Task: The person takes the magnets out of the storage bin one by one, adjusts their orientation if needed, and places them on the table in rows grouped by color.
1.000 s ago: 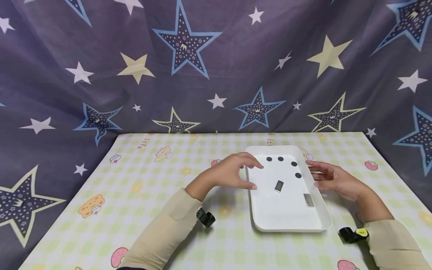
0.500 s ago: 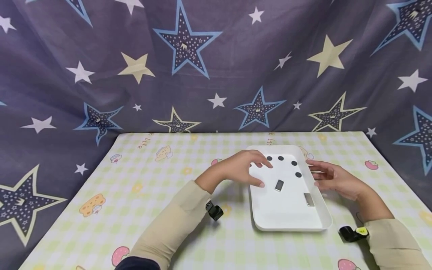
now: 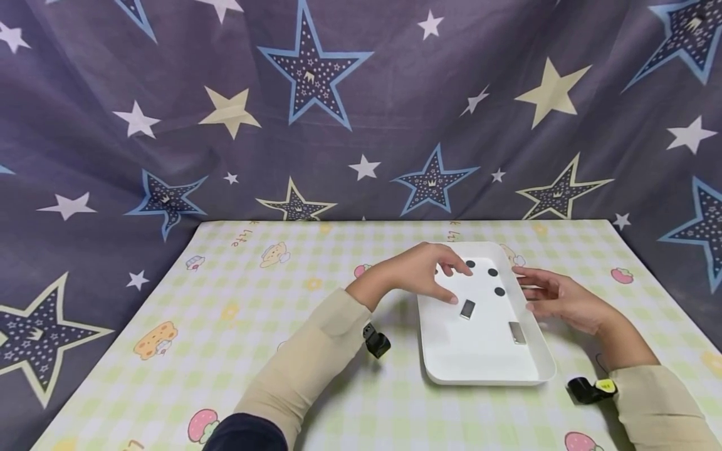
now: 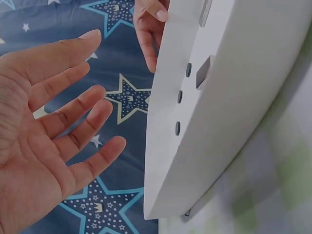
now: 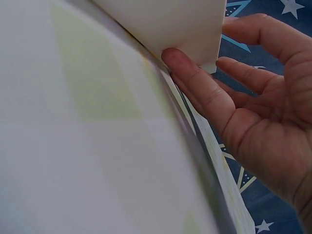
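Note:
A shallow white tray (image 3: 479,351) stands on the table, right of centre. My left hand (image 3: 423,269) hovers over its left rim with thumb and fingers spread apart, holding nothing. The thumb tip is close to a small rectangular block (image 3: 467,309) with a dark top and silvery edge. Several flat black discs (image 3: 499,292) lie at the tray's far end, some hidden behind the left fingers. A silvery rectangular piece (image 3: 517,333) lies by the right wall. In the right wrist view, my right hand (image 5: 253,107) rests its extended fingers and thumb against the tray's outer wall (image 5: 190,24).
A green-and-white checked cloth (image 3: 225,351) with cartoon prints covers the table. Behind it hangs a dark curtain (image 3: 361,125) patterned with stars. Black wrist cameras (image 3: 376,341) are strapped over beige sleeves (image 3: 316,357).
My left hand has moved right and slightly away from me, from the tray's left rim to over its inside, near the block. The right hand and the tray have stayed put.

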Motion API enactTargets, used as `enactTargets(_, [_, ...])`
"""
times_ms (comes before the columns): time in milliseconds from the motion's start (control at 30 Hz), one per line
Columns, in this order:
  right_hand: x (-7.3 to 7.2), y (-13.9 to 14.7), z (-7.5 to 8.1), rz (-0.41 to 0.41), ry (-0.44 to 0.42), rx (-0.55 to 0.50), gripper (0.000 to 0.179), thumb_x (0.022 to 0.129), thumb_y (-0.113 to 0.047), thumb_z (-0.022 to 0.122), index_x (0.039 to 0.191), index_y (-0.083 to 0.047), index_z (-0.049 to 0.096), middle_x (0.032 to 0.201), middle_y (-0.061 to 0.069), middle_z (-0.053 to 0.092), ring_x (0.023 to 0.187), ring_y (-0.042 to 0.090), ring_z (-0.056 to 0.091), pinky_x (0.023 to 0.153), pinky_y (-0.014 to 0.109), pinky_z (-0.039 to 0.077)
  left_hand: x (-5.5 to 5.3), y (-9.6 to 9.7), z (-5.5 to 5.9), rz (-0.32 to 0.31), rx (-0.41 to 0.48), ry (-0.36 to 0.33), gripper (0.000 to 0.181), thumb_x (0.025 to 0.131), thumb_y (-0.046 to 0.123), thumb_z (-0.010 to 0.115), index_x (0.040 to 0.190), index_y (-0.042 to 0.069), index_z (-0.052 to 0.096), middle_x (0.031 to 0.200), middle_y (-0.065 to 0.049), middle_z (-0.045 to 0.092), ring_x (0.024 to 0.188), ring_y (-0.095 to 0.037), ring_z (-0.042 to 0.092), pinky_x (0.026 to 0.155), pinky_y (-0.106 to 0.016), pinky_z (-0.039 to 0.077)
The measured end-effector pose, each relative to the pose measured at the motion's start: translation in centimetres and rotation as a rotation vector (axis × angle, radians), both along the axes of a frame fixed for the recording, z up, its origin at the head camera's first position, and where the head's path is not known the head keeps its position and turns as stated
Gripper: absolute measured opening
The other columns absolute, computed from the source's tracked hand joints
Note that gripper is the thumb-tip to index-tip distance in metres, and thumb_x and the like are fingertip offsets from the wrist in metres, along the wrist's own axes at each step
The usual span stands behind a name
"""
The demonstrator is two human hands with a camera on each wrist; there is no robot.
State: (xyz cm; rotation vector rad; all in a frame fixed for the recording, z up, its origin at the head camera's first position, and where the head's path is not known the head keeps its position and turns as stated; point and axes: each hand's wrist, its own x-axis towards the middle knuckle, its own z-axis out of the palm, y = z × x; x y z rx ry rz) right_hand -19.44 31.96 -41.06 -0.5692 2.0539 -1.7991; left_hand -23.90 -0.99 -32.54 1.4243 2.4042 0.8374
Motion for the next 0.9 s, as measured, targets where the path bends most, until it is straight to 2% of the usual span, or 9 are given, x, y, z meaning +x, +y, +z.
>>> enactTargets(367, [-0.2, 0.2, -0.3, 0.015, -0.003, -0.018, 0.067, 0.090, 0.011, 0.058, 0.150, -0.001, 0.031, 0.130, -0.004, 0.056, 0.115, 0.010, 0.059, 0.085, 0.031, 0.054, -0.8, 1.8, 0.2, 0.006, -0.002, -0.132, 0.045, 0.074, 0.012, 0.086, 0.116, 0.012, 0.072, 0.118, 0.002, 0.066, 0.103, -0.011, 0.061, 0.083, -0.019, 0.048])
enactTargets(567, [-0.1, 0.2, -0.3, 0.027, -0.004, -0.031, 0.066, 0.091, 0.011, 0.057, 0.150, -0.005, 0.034, 0.131, -0.004, 0.056, 0.115, 0.010, 0.059, 0.086, 0.031, 0.054, -1.6, 2.9, 0.2, 0.011, 0.028, -0.267, 0.047, 0.073, 0.008, 0.086, 0.117, 0.010, 0.071, 0.119, 0.003, 0.067, 0.104, -0.007, 0.062, 0.088, -0.018, 0.047])
enactTargets(733, [0.0, 0.0, -0.1, 0.043, 0.001, -0.048, 0.064, 0.091, 0.012, 0.056, 0.149, -0.012, 0.040, 0.131, -0.003, 0.057, 0.116, 0.010, 0.059, 0.086, 0.030, 0.054, -2.4, 3.5, -0.2, -0.023, 0.074, -0.370, 0.047, 0.074, 0.000, 0.084, 0.118, 0.000, 0.068, 0.116, -0.008, 0.068, 0.099, -0.014, 0.066, 0.089, -0.023, 0.050])
enactTargets(900, [0.0, 0.0, -0.1, 0.054, 0.001, -0.059, 0.065, 0.091, 0.012, 0.055, 0.149, -0.012, 0.039, 0.132, -0.002, 0.057, 0.116, 0.011, 0.059, 0.087, 0.031, 0.054, -2.8, 4.0, -0.8, -0.038, 0.081, -0.470, 0.049, 0.075, -0.006, 0.080, 0.122, -0.008, 0.063, 0.118, -0.022, 0.064, 0.107, -0.034, 0.063, 0.085, -0.020, 0.051])
